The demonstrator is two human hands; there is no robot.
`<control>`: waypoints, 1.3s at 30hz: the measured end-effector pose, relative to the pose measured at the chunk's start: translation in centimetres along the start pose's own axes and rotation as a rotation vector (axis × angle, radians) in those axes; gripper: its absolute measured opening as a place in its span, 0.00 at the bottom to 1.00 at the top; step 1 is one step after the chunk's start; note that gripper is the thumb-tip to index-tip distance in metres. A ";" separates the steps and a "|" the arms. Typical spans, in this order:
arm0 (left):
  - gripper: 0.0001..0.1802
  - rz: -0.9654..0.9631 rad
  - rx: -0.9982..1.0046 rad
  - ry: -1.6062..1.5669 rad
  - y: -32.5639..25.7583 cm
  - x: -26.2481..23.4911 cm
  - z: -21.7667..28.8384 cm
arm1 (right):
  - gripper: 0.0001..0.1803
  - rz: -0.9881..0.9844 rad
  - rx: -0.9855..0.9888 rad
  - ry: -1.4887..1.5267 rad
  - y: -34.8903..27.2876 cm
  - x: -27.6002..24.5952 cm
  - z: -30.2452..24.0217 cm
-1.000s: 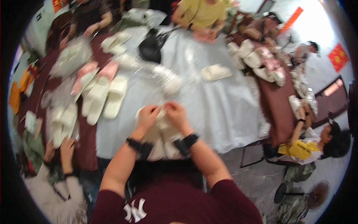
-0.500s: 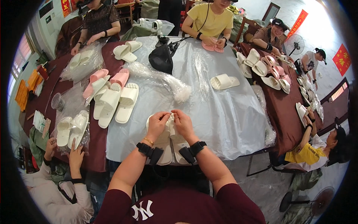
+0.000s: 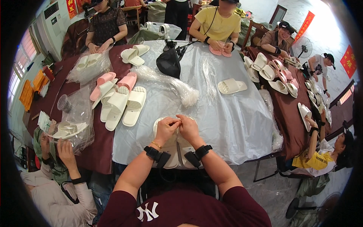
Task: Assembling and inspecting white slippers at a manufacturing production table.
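Observation:
A pair of white slippers [image 3: 174, 153] lies side by side at the near edge of the table, straight in front of me. Above their toe ends, my left hand [image 3: 166, 130] and my right hand [image 3: 188, 130] meet with fingertips pinched together. Whatever is between the fingertips is too small to make out. Both hands cover much of the slippers' straps. Beyond them on the sheet lie a bundle of clear plastic strands [image 3: 189, 97] and a looser bunch of thin clear strands [image 3: 209, 77].
White and pink slippers [image 3: 117, 108] are grouped to my left, with a single white slipper [image 3: 232, 86] to the right. A black device [image 3: 169, 62] stands at the back. Co-workers sit around; one at left handles a bagged slipper pair [image 3: 70, 129]. More slippers [image 3: 280, 73] cover the right-hand table.
My hands stay pinched together over the slippers, their fingers slightly shifted. The view has moved a little. At left, the co-worker's slippers have been tilted up in their clear bag.

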State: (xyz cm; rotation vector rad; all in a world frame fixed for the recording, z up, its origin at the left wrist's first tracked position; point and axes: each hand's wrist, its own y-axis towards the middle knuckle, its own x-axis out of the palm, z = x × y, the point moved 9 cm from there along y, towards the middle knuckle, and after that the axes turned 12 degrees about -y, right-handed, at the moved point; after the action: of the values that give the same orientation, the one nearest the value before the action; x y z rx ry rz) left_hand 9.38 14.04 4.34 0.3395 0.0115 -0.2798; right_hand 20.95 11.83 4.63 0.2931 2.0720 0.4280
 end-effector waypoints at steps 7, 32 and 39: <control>0.10 0.058 -0.233 0.044 0.4 -1.1 -1.9 | 0.05 0.169 0.113 0.281 -0.9 -1.3 0.9; 0.08 0.023 -0.184 -0.137 0.5 -0.8 -2.0 | 0.05 0.042 0.336 0.632 -0.3 1.3 4.8; 0.09 0.034 -0.158 -0.086 0.9 -0.6 -1.3 | 0.07 0.047 0.332 0.560 -0.2 0.3 4.4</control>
State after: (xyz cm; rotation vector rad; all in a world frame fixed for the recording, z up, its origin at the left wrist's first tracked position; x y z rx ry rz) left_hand 9.09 15.48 3.41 0.1706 -0.0569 -0.2583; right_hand 24.60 12.62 2.20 0.4577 2.6951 0.2013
